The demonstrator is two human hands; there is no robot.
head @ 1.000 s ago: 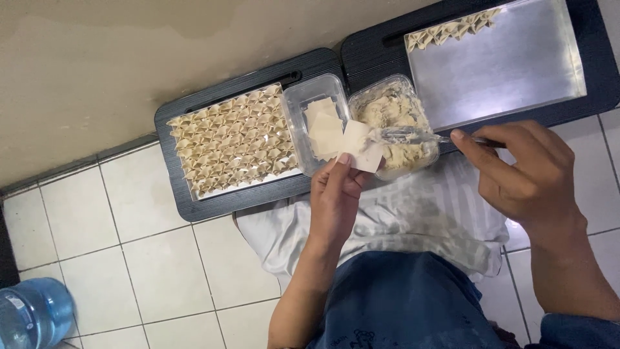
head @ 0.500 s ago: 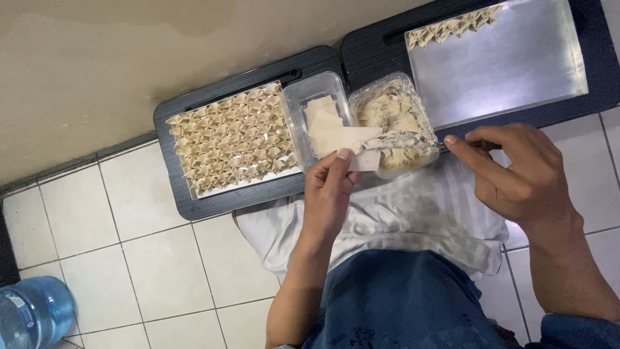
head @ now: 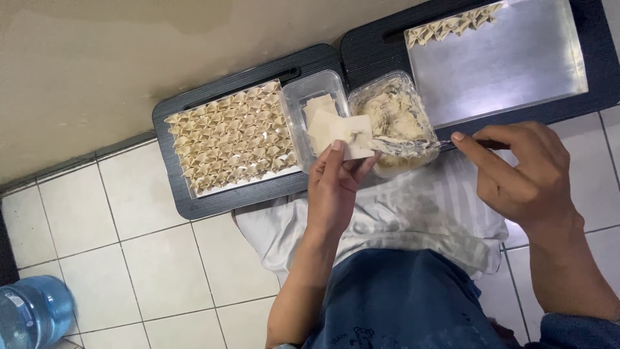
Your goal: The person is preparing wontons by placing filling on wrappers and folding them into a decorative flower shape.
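Bottle: blue water bottle (head: 29, 313) at the far lower left, on the tiled floor (head: 84, 226), well apart from the work.
Left tray: dark tray (head: 194, 200) packed with rows of folded dumplings (head: 229, 136), lying against the wall.
Wrapper tub: clear tub (head: 294, 103) just right of those dumplings, a stack of square wrappers (head: 318, 110) inside.
Left hand: left hand (head: 336, 194) raised over the tub's near edge, grip pinched together on one wrapper (head: 352, 136), thumb and fingertips under its lower edge; the sheet lies flat and open, a small dab of filling at its middle.
Filling tub: second clear tub (head: 407, 81), touching the first, holding pale filling (head: 387, 110).
Spoon: metal spoon (head: 413, 147) lying across the filling tub's near rim, bowl smeared, tip just beside the wrapper.
Right hand: right hand (head: 516, 174) clamped on the spoon's handle, forefinger stretched along it, other fingers curled.
Right tray: shiny metal sheet (head: 510, 58) on another dark tray, a short row of dumplings along its far left corner.
Lap: white cloth (head: 413, 220) under both hands, jeans (head: 400, 297) below.
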